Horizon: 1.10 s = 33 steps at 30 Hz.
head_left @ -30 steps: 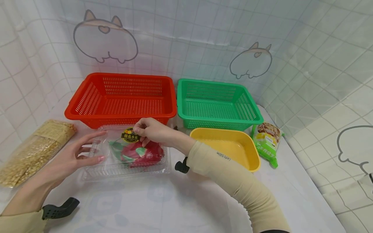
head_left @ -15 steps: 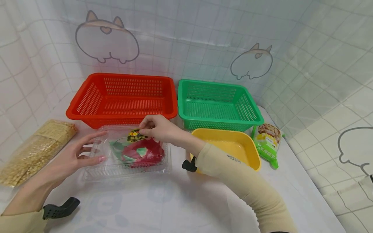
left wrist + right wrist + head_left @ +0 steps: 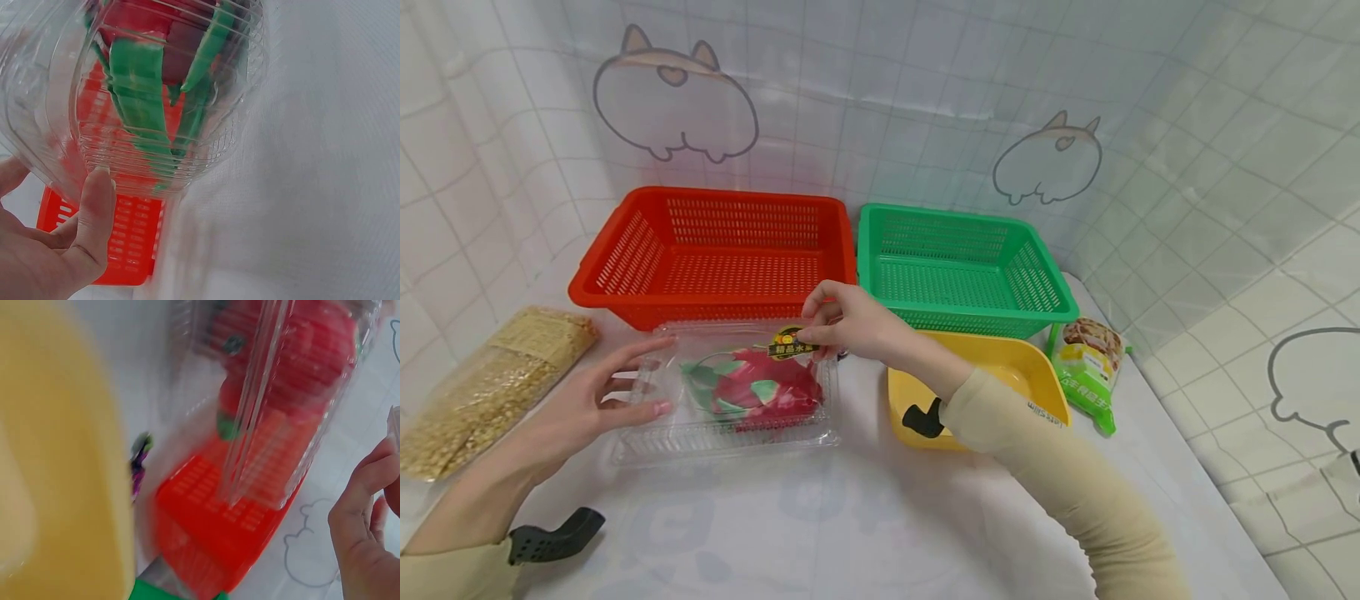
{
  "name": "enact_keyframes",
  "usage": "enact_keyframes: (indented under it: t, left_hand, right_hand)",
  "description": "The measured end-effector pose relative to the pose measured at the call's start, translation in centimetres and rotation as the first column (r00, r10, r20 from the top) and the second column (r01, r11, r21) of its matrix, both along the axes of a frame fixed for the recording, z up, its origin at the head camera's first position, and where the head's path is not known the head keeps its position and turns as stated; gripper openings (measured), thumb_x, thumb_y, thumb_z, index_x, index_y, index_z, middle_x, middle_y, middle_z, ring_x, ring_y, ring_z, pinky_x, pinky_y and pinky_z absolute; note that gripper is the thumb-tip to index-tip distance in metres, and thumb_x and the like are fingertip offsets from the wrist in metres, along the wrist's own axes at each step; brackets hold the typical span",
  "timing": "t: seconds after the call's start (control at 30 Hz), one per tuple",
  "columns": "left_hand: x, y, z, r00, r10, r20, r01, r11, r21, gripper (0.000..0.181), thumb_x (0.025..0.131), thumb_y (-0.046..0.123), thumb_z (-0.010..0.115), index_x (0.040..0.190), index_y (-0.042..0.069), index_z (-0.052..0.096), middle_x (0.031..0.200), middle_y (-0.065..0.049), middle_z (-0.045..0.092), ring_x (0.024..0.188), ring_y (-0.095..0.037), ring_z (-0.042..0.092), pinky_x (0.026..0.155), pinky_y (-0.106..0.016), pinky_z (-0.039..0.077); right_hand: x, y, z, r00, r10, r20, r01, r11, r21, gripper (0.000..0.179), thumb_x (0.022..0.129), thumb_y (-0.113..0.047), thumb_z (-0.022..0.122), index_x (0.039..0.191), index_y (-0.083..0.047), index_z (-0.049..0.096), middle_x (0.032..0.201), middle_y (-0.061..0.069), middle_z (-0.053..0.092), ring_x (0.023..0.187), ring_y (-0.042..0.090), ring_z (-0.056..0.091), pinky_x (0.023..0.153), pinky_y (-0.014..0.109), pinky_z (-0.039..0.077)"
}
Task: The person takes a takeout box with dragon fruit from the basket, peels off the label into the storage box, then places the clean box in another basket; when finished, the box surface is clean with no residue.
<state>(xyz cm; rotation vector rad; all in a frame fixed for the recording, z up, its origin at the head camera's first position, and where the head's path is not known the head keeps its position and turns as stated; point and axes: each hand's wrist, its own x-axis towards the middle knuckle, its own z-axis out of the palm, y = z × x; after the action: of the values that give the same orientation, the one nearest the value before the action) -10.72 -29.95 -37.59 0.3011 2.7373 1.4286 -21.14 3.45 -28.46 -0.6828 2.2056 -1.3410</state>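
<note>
A clear plastic clamshell box (image 3: 647, 433) lies on the table in the head view, with a red dragon fruit (image 3: 775, 387) with green scales inside. My left hand (image 3: 591, 404) rests at the box's left end, thumb and forefinger spread and extended. In the left wrist view its thumb (image 3: 97, 212) touches the clear plastic. My right hand (image 3: 857, 321) pinches a black and gold sticker (image 3: 790, 343) between thumb and forefinger, over the box's back right corner. Whether the sticker touches the lid I cannot tell. In the right wrist view my right hand (image 3: 369, 512) shows only in part.
A red basket (image 3: 715, 302) and a green basket (image 3: 962, 318) stand behind. The yellow tray (image 3: 1052, 392) sits under my right forearm. A green food packet (image 3: 1088, 362) lies far right, a bag of beans (image 3: 497, 392) left. A small purple-green item (image 3: 140, 462) lies near the tray.
My right hand has moved right and slightly back with the sticker, from over the dragon fruit's middle to the box's right end. My left hand and the box have stayed put.
</note>
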Motion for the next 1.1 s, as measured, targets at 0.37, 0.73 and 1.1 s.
enact_keyframes:
  t: [0.37, 0.73, 1.1]
  left_hand:
    - [-0.1, 0.1, -0.1, 1.0, 0.002, 0.004, -0.002, 1.0, -0.006, 0.082, 0.091, 0.017, 0.072, 0.158, 0.03, 0.027, 0.148, 0.007, 0.036, 0.115, -0.013, 0.04, 0.08, -0.023, 0.048]
    - [-0.2, 0.0, -0.1, 1.0, 0.003, 0.024, -0.003, 1.0, -0.008, 0.082, 0.092, 0.018, 0.071, 0.158, 0.032, 0.026, 0.147, 0.01, 0.035, 0.114, -0.012, 0.04, 0.079, -0.025, 0.048]
    - [-0.2, 0.0, -0.2, 1.0, -0.002, 0.012, 0.002, 1.0, 0.004, 0.08, 0.092, 0.014, 0.07, 0.158, 0.03, 0.028, 0.143, 0.016, 0.036, 0.113, -0.01, 0.04, 0.076, -0.024, 0.047]
  right_hand:
    - [-0.7, 2.8, -0.1, 0.999, -0.02, -0.035, 0.02, 1.0, 0.013, 0.011, 0.092, -0.009, 0.071, 0.098, -0.005, 0.063, 0.095, 0.01, 0.07, 0.072, 0.021, 0.068, 0.079, 0.037, 0.059]
    - [-1.5, 6.0, -0.1, 0.996, -0.083, 0.022, 0.082, 0.996, 0.024, 0.015, 0.092, -0.014, 0.073, 0.105, -0.012, 0.078, 0.106, 0.003, 0.075, 0.094, 0.021, 0.071, 0.09, 0.037, 0.056]
    - [-2.2, 8.9, -0.9, 0.986, -0.152, 0.062, 0.15, 0.988, 0.03, 0.022, 0.085, -0.018, 0.08, 0.107, -0.016, 0.079, 0.107, 0.002, 0.075, 0.111, 0.02, 0.063, 0.1, 0.039, 0.047]
